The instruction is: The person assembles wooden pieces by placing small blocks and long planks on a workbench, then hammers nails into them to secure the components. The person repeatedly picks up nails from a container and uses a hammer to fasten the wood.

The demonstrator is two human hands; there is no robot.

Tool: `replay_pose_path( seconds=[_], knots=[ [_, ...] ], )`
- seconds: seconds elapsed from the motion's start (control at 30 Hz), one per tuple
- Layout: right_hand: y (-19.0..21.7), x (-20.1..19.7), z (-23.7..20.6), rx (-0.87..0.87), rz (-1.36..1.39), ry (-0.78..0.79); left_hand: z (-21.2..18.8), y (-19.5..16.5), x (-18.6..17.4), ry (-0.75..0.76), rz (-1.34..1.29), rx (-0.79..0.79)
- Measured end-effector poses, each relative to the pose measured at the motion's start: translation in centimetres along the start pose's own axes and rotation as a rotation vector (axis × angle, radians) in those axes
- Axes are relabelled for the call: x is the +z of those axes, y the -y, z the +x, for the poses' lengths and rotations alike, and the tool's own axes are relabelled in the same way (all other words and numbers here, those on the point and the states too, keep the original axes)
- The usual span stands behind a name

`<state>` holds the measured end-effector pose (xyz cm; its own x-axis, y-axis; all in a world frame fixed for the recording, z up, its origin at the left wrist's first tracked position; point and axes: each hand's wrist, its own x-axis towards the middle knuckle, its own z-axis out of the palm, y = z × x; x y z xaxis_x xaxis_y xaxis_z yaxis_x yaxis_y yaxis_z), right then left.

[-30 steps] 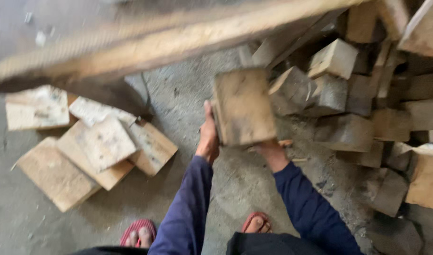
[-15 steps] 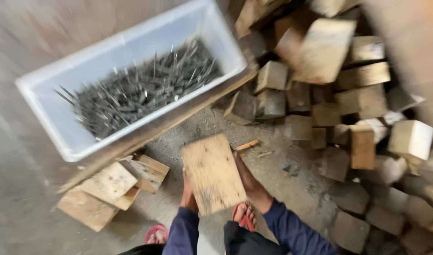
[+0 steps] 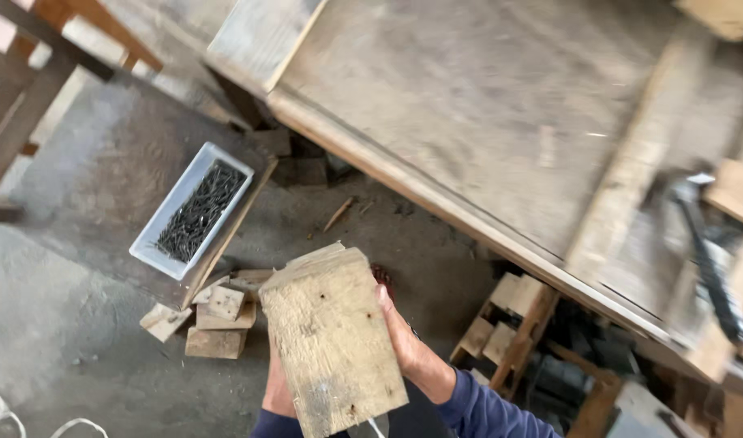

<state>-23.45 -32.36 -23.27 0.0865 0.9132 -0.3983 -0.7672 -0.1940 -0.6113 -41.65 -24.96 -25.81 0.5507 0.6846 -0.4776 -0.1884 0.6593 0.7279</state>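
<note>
Wooden block [image 3: 332, 337] gripped by both hands.

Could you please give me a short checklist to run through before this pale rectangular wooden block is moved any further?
1. Right hand grips the pale rectangular wooden block along its edge: ok.
2. Left hand supports it from below: ok, though mostly hidden behind the block.
3. Long grey wooden workbench has bare surface nearby: ok.
4. White plastic tray of dark nails sits apart from the block, resting on a plank: ok.
5. Small offcut blocks lie on the concrete floor near the feet: not ok, a possible trip risk.
6. Nails protruding from the block: cannot tell.
</note>
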Motion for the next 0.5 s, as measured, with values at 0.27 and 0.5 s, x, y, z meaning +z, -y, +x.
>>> replay_pose_path(
  seconds=[0.27, 0.5],
  knots=[
    [13.4, 2.2, -7.2, -0.253, -0.016, -0.319, 6.1, -15.2, 21.9, 0.015, 0.150, -0.150],
    [25.3, -7.1, -3.6, -0.362, -0.027, -0.578, 16.6, -13.7, 36.1, 0.106, 0.651, -0.230]
  ],
)
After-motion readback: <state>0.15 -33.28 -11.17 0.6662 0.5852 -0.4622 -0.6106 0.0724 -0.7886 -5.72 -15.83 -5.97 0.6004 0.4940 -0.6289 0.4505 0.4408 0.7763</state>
